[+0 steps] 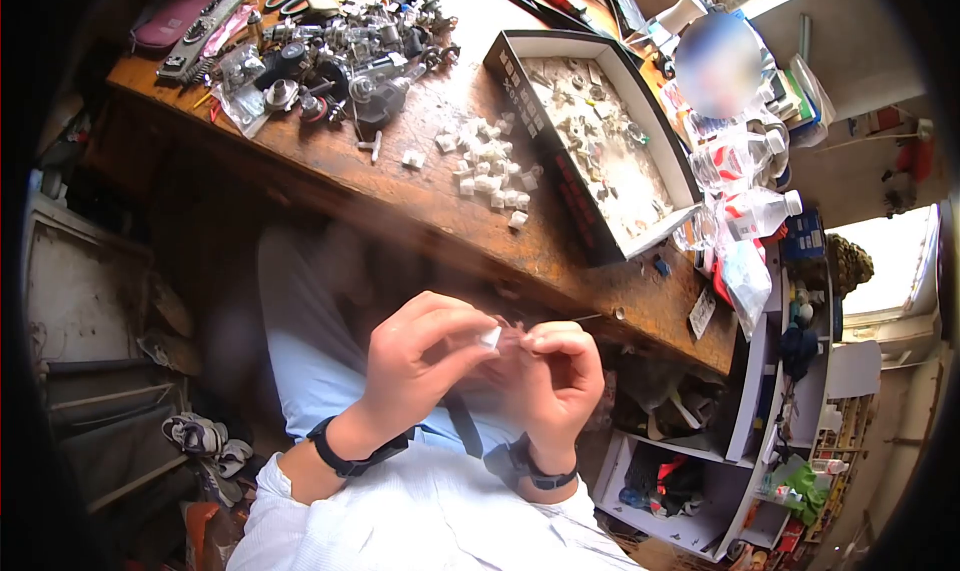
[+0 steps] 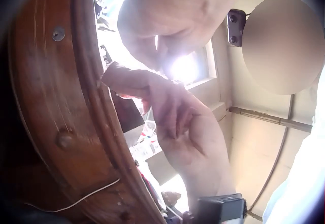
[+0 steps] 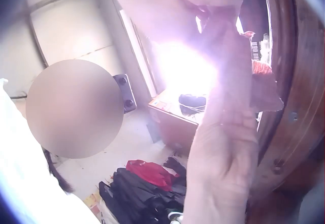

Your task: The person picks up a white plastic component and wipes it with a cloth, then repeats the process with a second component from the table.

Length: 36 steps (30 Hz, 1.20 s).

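In the head view the left hand (image 1: 415, 356) pinches a small white piece (image 1: 490, 338) between thumb and forefinger, in front of the table's edge. Close beside it, the right hand (image 1: 562, 376) has its thumb and forefinger tips together; whatever lies between them is too small to tell. Both hands are above the lap. In the left wrist view, the left hand (image 2: 177, 16) is at the top and the right hand (image 2: 177, 112) below it. The right wrist view shows the hands against a bright window, the fingertips' contents hidden.
On the wooden table (image 1: 330, 186) lie a pile of small white pieces (image 1: 485, 161), a heap of metal and dark parts (image 1: 345, 56), and a black-edged box (image 1: 575, 196) holding loose pieces. Plastic bottles (image 1: 760, 211) lie at the right. Shelves (image 1: 675, 511) stand below.
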Available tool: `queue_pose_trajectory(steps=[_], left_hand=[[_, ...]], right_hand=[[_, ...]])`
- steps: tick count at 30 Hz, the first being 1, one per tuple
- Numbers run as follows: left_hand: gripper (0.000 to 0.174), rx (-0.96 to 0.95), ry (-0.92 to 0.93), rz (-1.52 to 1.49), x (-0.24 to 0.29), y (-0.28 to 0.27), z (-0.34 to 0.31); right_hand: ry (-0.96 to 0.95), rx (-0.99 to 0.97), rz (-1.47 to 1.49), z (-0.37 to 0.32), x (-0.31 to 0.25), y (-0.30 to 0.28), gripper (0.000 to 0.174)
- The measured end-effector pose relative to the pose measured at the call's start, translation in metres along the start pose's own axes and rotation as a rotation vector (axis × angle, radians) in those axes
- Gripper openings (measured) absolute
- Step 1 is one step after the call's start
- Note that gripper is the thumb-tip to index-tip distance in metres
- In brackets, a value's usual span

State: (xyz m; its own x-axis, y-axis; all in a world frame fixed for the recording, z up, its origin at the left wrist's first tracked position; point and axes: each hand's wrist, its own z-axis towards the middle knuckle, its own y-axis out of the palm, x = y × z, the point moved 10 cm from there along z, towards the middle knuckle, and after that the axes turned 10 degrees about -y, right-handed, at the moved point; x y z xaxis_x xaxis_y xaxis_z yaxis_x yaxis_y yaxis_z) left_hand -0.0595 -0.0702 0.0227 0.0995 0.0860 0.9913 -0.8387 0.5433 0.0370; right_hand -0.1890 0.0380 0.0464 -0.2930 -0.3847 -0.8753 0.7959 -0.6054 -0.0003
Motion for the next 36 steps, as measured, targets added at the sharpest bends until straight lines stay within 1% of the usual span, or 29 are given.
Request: queue_pose_trajectory(steps=[1, 3, 4, 7, 10, 11, 12, 14, 15, 16, 18, 19, 22, 27, 29, 30, 32, 33, 34, 36], left_hand=[[0.024, 0.004, 0.012, 0.01, 0.0, -0.002, 0.004], [0.025, 0.123, 0.126, 0.129, 0.008, -0.018, 0.012], [0.025, 0.168, 0.104, 0.151, 0.004, -0.027, 0.021], [0.024, 0.293, 0.142, 0.333, 0.006, -0.051, 0.05], [0.025, 0.394, 0.279, 0.585, 0.007, -0.064, 0.075], [0.028, 0.398, 0.254, 0.617, 0.002, -0.067, 0.084], [0.028, 0.389, 0.266, 0.623, 0.005, -0.066, 0.089], [0.029, 0.471, 0.305, 0.72, 0.015, -0.065, 0.094], [0.034, 0.468, 0.298, 0.727, 0.017, -0.062, 0.096], [0.034, 0.46, 0.303, 0.727, 0.018, -0.057, 0.096], [0.035, 0.245, 0.427, 0.722, 0.021, -0.025, 0.095], [0.034, 0.217, 0.409, 0.719, 0.018, -0.019, 0.098], [0.032, 0.191, 0.385, 0.726, 0.011, -0.01, 0.102], [0.028, 0.194, 0.41, 0.708, 0.011, -0.007, 0.1], [0.022, 0.218, 0.375, 0.641, 0.008, -0.013, 0.099], [0.022, 0.215, 0.373, 0.641, 0.007, -0.013, 0.098], [0.018, 0.207, 0.277, 0.396, 0.001, -0.022, 0.093], [0.019, 0.164, 0.123, 0.346, -0.006, -0.024, 0.088], [0.019, 0.159, 0.119, 0.343, -0.001, -0.023, 0.079], [0.023, -0.08, -0.176, -0.287, -0.022, -0.005, 0.065]], right_hand=[[-0.012, 0.031, -0.017, 0.001, -0.001, -0.004, 0.013], [-0.014, 0.091, -0.041, 0.001, -0.003, -0.012, 0.012], [-0.015, 0.099, -0.031, 0.001, -0.001, -0.015, 0.012], [-0.014, 0.111, -0.01, 0.002, -0.002, -0.016, 0.012], [0.001, 0.105, -0.003, 0.001, -0.003, -0.015, 0.012], [0.011, 0.094, 0.011, 0.0, -0.003, -0.014, 0.012], [0.022, 0.085, 0.024, 0.0, -0.002, -0.012, 0.012], [0.015, 0.096, 0.026, -0.001, -0.002, -0.014, 0.011], [0.013, 0.091, 0.023, -0.001, -0.002, -0.014, 0.011], [0.011, 0.101, 0.021, -0.001, -0.002, -0.016, 0.011], [0.03, 0.098, 0.035, -0.002, -0.001, -0.016, 0.011], [0.03, 0.1, 0.032, -0.002, -0.001, -0.017, 0.011], [0.033, 0.098, 0.033, -0.002, -0.002, -0.018, 0.011], [0.037, 0.102, 0.024, -0.003, 0.0, -0.022, 0.011], [0.039, 0.104, 0.026, -0.003, 0.0, -0.021, 0.011], [0.04, 0.104, 0.028, -0.003, 0.001, -0.021, 0.011], [0.04, 0.099, 0.031, -0.002, 0.0, -0.019, 0.011], [0.036, 0.091, 0.035, -0.001, 0.0, -0.017, 0.011], [0.04, 0.094, 0.031, 0.001, 0.0, -0.015, 0.011], [0.027, 0.071, 0.06, 0.005, -0.002, -0.009, 0.011]])
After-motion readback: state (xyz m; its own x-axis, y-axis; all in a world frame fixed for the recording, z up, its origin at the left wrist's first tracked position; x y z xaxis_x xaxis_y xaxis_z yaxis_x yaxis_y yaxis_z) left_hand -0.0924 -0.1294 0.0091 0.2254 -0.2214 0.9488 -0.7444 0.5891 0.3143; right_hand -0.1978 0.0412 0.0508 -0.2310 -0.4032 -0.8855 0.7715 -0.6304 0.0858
